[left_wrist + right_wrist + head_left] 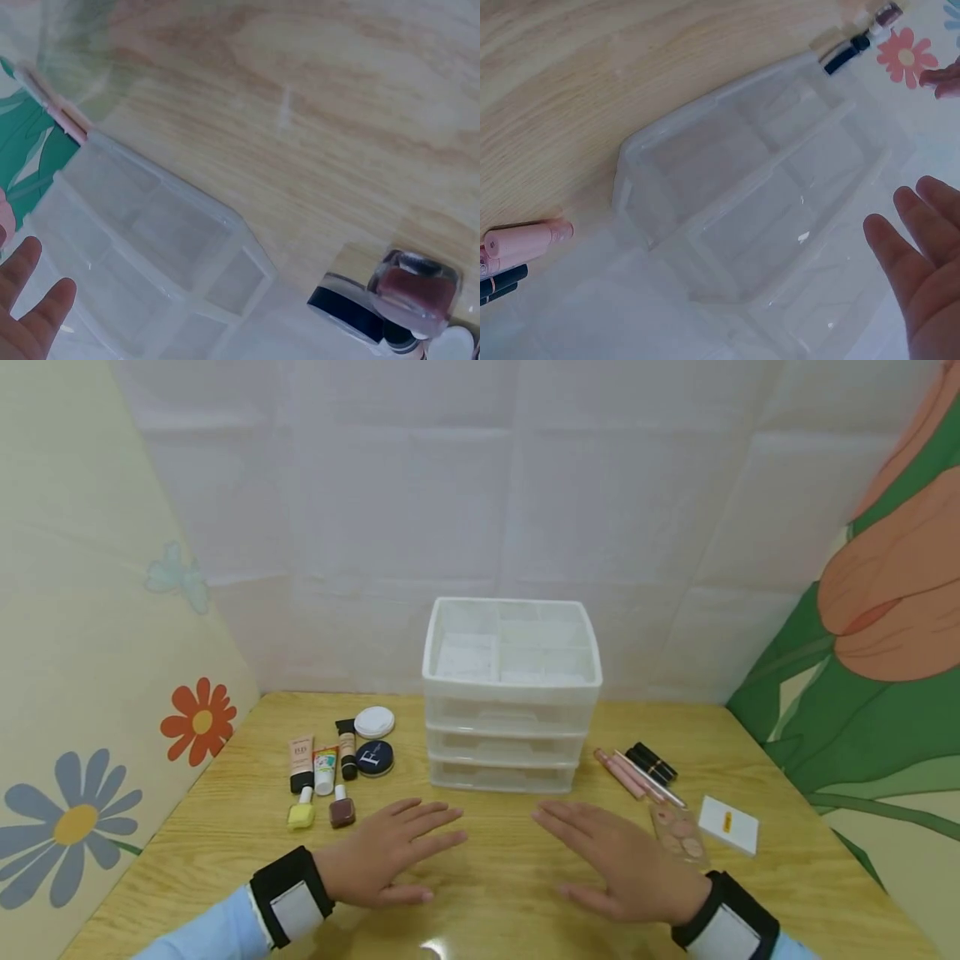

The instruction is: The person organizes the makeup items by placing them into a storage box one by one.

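In the head view, my left hand (390, 857) and right hand (626, 864) are held over the near part of the table, fingers extended and nothing in either. A white plastic drawer organizer (513, 695) stands just beyond them, with a divided open top and three translucent drawers. Nearest the left hand is a dark reddish nail polish bottle (342, 812), beside a yellow one (301, 815). By the right hand lies a palette with round pans (678, 833), partly covered by that hand. Both wrist views show fingertips apart from the organizer.
At left lie a BB cream tube (302, 758), a small colourful tube (325, 770), a black-capped tube (347, 750), a white compact (374, 722) and a dark blue compact (374, 758). At right are pink tubes (624, 777), black tubes (652, 763) and a white box (728, 825).
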